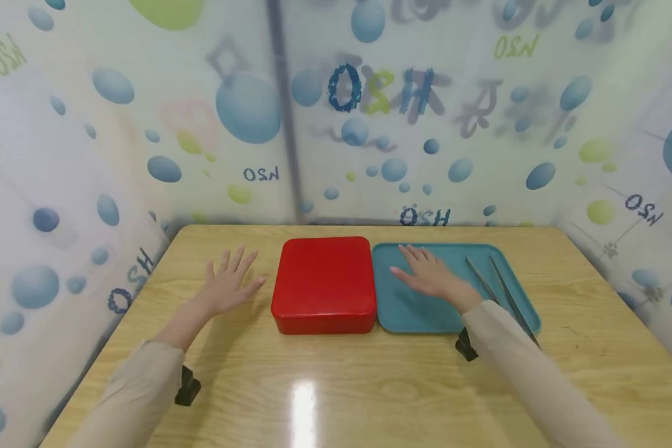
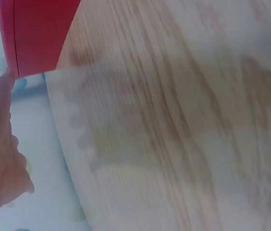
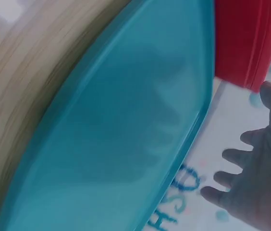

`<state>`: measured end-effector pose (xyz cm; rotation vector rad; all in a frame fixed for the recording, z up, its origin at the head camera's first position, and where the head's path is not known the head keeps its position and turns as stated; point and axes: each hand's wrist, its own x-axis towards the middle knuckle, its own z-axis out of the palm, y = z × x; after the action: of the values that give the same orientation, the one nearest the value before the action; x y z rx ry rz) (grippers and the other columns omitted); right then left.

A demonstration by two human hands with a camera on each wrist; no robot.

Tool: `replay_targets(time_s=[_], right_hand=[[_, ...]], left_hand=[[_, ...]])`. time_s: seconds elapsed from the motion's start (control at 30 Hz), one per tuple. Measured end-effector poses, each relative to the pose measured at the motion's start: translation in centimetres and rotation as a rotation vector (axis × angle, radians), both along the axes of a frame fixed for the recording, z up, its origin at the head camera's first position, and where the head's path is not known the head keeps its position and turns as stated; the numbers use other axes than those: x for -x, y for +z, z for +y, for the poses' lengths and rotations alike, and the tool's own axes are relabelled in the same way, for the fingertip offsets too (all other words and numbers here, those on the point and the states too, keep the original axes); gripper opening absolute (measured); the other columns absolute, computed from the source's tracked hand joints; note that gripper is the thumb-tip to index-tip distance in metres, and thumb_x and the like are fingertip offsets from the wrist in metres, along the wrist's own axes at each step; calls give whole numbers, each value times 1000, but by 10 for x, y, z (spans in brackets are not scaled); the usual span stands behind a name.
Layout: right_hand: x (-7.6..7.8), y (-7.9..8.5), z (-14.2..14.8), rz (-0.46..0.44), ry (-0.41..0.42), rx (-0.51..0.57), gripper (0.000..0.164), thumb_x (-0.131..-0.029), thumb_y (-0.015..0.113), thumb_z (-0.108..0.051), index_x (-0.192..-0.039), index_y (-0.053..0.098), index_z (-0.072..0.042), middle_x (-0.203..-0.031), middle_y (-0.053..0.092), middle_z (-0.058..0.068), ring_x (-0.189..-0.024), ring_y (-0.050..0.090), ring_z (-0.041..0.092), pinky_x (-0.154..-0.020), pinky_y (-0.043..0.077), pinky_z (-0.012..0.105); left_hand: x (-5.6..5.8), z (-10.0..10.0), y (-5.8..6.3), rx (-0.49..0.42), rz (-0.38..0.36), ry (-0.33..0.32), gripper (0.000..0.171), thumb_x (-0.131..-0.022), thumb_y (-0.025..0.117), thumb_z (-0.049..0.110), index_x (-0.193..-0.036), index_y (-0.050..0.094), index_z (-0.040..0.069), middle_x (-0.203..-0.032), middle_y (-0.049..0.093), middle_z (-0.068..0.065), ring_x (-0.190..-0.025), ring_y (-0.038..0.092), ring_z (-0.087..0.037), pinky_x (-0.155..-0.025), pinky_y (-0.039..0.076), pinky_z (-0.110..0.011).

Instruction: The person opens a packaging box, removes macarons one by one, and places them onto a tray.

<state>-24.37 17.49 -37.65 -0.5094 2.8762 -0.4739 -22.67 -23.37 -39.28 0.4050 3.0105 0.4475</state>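
Observation:
A red box (image 1: 325,277) with rounded corners sits in the middle of the wooden table. Left of it, my left hand (image 1: 228,286) hovers over the tabletop, fingers spread and holding nothing. To the box's right lies a shallow blue tray (image 1: 420,314), close beside it. My right hand (image 1: 431,274) is raised over this tray, its fingers straight and apart; in the right wrist view the hand (image 3: 255,163) shows beyond the tray edge. A pair of long metal tweezers (image 1: 509,292) rests along the tray's right side, partly hidden by my right sleeve.
The wooden table (image 1: 369,386) carries a bright light reflection near its front. Patterned curtains (image 1: 336,155) with blue and green dots stand behind it and at both sides. A black wrist mount (image 1: 187,387) hangs at the left cuff, another (image 1: 466,345) at the right cuff.

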Motion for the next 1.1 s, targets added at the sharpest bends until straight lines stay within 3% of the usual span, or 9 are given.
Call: replay_targets(time_s=[0.23, 0.37, 0.47, 0.6, 0.83, 0.93, 1.1], right_hand=[[6, 1, -35, -95, 17, 166, 59, -97, 38, -38, -133, 39, 8, -134, 42, 27, -124, 40, 41, -101, 34, 52], [11, 1, -52, -191, -109, 282, 55, -94, 45, -38, -128, 46, 5, -123, 55, 21, -106, 56, 31, -88, 48, 42], [14, 2, -60, -290, -234, 367, 52, -91, 53, -36, -124, 50, 4, -114, 60, 19, -92, 62, 26, -79, 52, 36], [18, 2, -63, -402, -333, 461, 47, -90, 56, -31, -118, 54, 7, -112, 61, 21, -92, 65, 28, -79, 54, 34], [18, 5, -64, -492, -376, 508, 48, -91, 55, -31, -120, 53, 7, -118, 58, 21, -104, 61, 31, -82, 52, 35], [18, 6, -65, -510, -400, 522, 46, -91, 56, -32, -115, 55, 7, -106, 61, 17, -91, 63, 25, -79, 54, 32], [18, 5, -66, -540, -450, 558, 31, -90, 57, -32, -85, 57, -1, -71, 52, 3, -63, 52, 12, -64, 53, 24]], left_hand=[[10, 16, 0, -180, -47, -49, 70, -93, 41, 48, -146, 17, 8, -150, 15, -23, -137, 7, -47, -101, 0, -70], [15, 23, 2, -302, -103, -53, 68, -93, 47, 39, -141, 24, -3, -144, 29, -26, -131, 26, -44, -105, 18, -63], [19, 29, 5, -363, -173, -35, 63, -93, 50, 34, -136, 30, -8, -137, 38, -27, -124, 38, -44, -99, 37, -53], [25, 39, 9, -422, -273, 19, 55, -93, 51, 29, -132, 38, -8, -128, 47, -25, -116, 48, -40, -91, 47, -44], [27, 48, 16, -545, -435, 163, 56, -93, 52, 24, -135, 33, -8, -128, 45, -24, -110, 53, -32, -89, 49, -38], [29, 51, 18, -595, -508, 238, 58, -93, 53, 23, -136, 31, -8, -131, 42, -23, -111, 53, -31, -91, 48, -37], [32, 56, 22, -622, -585, 323, 55, -92, 54, 22, -133, 34, -8, -132, 42, -23, -114, 52, -32, -95, 45, -38]])
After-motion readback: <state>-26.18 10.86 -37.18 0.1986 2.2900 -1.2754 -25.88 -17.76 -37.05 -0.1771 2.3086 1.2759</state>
